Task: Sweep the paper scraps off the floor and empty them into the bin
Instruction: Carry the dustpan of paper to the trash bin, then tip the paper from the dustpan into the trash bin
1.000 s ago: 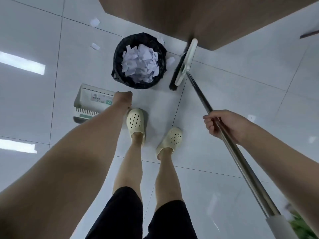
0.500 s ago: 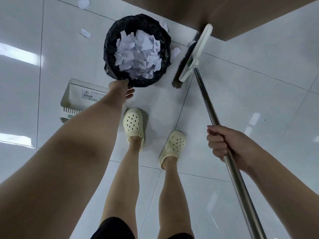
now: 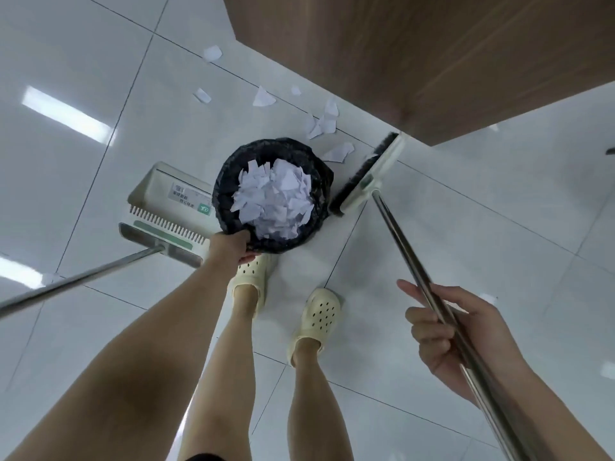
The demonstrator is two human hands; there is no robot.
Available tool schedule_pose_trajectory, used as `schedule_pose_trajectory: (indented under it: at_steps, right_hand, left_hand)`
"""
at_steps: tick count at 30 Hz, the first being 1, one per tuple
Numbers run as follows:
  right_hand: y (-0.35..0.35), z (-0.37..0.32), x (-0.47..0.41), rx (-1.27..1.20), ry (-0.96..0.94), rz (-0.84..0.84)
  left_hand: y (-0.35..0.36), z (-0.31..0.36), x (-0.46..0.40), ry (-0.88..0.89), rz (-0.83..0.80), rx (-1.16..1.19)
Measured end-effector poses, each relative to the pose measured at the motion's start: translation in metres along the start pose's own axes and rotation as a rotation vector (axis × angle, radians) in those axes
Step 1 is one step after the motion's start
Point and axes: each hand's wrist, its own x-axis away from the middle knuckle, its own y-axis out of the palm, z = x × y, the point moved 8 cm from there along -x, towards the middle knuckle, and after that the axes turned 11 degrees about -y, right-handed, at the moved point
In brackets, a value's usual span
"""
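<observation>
Left hand (image 3: 229,247) gripping heaped bin (image 3: 319,181) rim; right hand (image 3: 456,337) wrapped around broom handle (image 3: 399,234). Paper scraps (image 3: 327,123) lying beyond both hands. Risk: tipping bin, spilling heap.

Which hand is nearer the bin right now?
Left. The left hand grips the near rim of the bin; the right hand holds the broom handle, well off to the bin's right.
</observation>
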Motion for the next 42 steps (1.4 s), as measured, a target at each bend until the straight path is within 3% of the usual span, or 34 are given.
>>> schedule_pose_trajectory:
  at_steps: [2, 5, 10, 13, 16, 19, 22, 26, 30, 36, 40, 42]
  right_hand:
    - [-0.008, 0.005, 0.013, -0.080, 0.051, -0.071]
    - [-0.007, 0.006, 0.030, -0.159, 0.127, -0.310]
    - [-0.006, -0.009, 0.034, 0.043, 0.145, -0.260]
    - [0.021, -0.016, 0.031, 0.166, 0.003, -0.092]
    - [0.057, -0.015, 0.019, 0.249, -0.088, 0.001]
    - [0.084, -0.009, -0.004, 0.329, -0.120, 0.064]
    - [0.115, 0.001, -0.030, 0.521, -0.098, 0.075]
    - [0.159, 0.023, -0.057, 0.821, -0.074, 0.046]
    - [0.192, 0.044, -0.062, 0.932, -0.032, -0.022]
    - [0.205, 0.030, -0.025, 0.699, -0.069, -0.106]
    - [0.190, 0.034, 0.025, 0.243, -0.028, -0.140]
    - [0.176, 0.047, 0.057, 0.082, 0.025, -0.150]
  left_hand:
    - [-0.004, -0.045, 0.007, -0.005, -0.034, 0.032]
    - [-0.013, -0.107, 0.008, -0.025, -0.030, 0.014]
    - [-0.028, -0.184, -0.021, -0.138, -0.036, 0.061]
    - [-0.051, -0.210, -0.046, -0.148, 0.012, -0.057]
    - [-0.077, -0.208, -0.036, -0.141, -0.053, -0.005]
    - [-0.125, -0.202, -0.014, -0.198, -0.112, 0.261]
    - [-0.188, -0.194, 0.005, -0.188, -0.015, 0.417]
    - [-0.243, -0.162, 0.026, 0.006, 0.083, 0.330]
    - [-0.259, -0.117, 0.041, 0.100, 0.088, 0.331]
    - [-0.285, -0.111, 0.090, 0.177, 0.157, 0.583]
    - [-0.363, -0.153, 0.161, 0.267, 0.333, 1.118]
    - [-0.429, -0.176, 0.188, 0.333, 0.339, 1.306]
